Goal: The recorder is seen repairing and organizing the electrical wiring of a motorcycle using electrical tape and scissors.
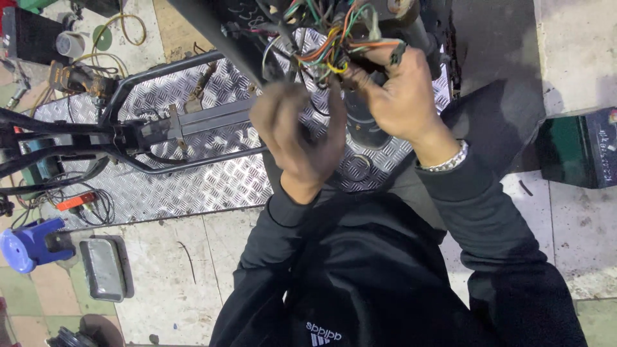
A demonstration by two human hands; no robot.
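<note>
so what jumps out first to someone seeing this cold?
The tangle of multicoloured wires at top centre, with both bare hands in it: the right hand grips the bundle, the blurred left hand is just below. Next, the shiny diamond-patterned metal plate on the floor under a black tubular metal frame, left of centre. A blue plastic tool lies at the left edge.
</note>
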